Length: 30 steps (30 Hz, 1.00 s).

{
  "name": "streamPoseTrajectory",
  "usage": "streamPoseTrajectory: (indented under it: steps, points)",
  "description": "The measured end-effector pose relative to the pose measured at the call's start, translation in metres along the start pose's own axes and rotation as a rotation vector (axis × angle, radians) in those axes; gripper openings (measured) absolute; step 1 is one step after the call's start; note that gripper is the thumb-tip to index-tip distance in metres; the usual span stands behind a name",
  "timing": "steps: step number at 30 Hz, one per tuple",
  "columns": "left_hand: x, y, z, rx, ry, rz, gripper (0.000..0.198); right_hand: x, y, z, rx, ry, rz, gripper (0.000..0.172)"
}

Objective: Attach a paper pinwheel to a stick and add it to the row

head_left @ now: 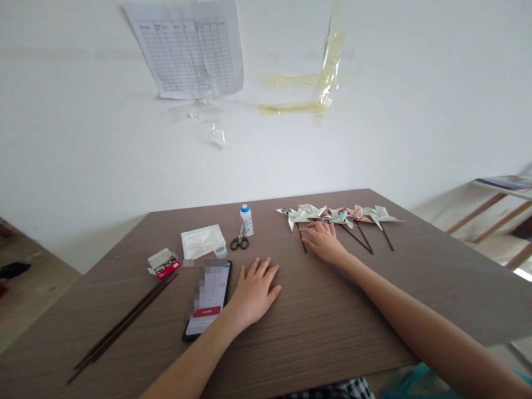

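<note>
head | phone [210, 293] reads 53 | left hand [253, 293] beside | right hand [325, 243] by pinwheels [343, 217]

The white wall [266, 160] looks bright under soft, even light, the shadows are very weak, the picture bends near its edges, and the phone screen [211, 293] is blurred in small squares.

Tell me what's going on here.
A person has both bare hands resting flat on a wood-grain table. The right hand lies against a row of paper pinwheels on dark sticks, and the left hand sits beside a smartphone. Nearby are scissors, a blue-capped bottle, and a bundle of loose dark sticks.
</note>
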State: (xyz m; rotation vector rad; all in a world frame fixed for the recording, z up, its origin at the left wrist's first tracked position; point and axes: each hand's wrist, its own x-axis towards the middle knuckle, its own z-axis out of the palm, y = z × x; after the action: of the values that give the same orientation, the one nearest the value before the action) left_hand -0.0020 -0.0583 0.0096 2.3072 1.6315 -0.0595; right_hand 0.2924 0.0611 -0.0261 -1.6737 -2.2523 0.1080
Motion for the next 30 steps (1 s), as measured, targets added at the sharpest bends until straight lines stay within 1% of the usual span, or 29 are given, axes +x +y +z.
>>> streamPoseTrajectory:
  steps: [2,4,6,10,12,14,20,22,24,27,29,30]
  points:
    - [-0.001,0.001,-0.001,0.001,-0.001,-0.005,0.066,-0.002,-0.001,0.001,0.044,0.036,-0.080,0.052]
    - [-0.001,0.002,-0.002,0.011,-0.005,-0.011,0.066,-0.007,-0.005,0.003,0.102,0.036,-0.192,0.054]
    - [-0.001,0.003,-0.003,0.024,-0.008,-0.005,0.067,-0.013,-0.013,0.008,0.157,-0.009,-0.287,0.055]
    - [-0.001,0.005,-0.004,0.044,-0.005,-0.002,0.066,-0.029,-0.036,0.022,0.185,-0.156,-0.376,0.058]
    - [-0.001,0.008,-0.005,0.052,-0.012,-0.015,0.067,-0.035,-0.044,0.030,0.186,-0.181,-0.395,0.059]
    - [-0.002,0.010,-0.004,0.056,-0.008,-0.018,0.068,-0.039,-0.048,0.035,0.192,-0.168,-0.399,0.058]
    - [-0.002,0.010,0.004,0.117,0.038,0.007,0.066,-0.037,-0.042,0.045,0.246,-0.120,-0.423,0.056]
    - [-0.001,0.008,0.005,0.131,0.050,0.039,0.066,-0.037,-0.041,0.048,0.260,-0.106,-0.427,0.055]
    - [-0.002,0.005,0.002,0.107,0.060,0.066,0.070,-0.037,-0.040,0.050,0.268,-0.091,-0.426,0.054]
    - [-0.008,-0.001,-0.004,0.061,0.077,0.091,0.080,-0.039,-0.039,0.051,0.275,-0.083,-0.418,0.054]
    - [-0.016,-0.012,-0.009,0.050,0.103,0.101,0.080,-0.039,-0.040,0.049,0.276,-0.093,-0.413,0.054]
    - [-0.020,-0.022,-0.010,0.041,0.123,0.101,0.078,-0.039,-0.040,0.048,0.274,-0.100,-0.412,0.055]
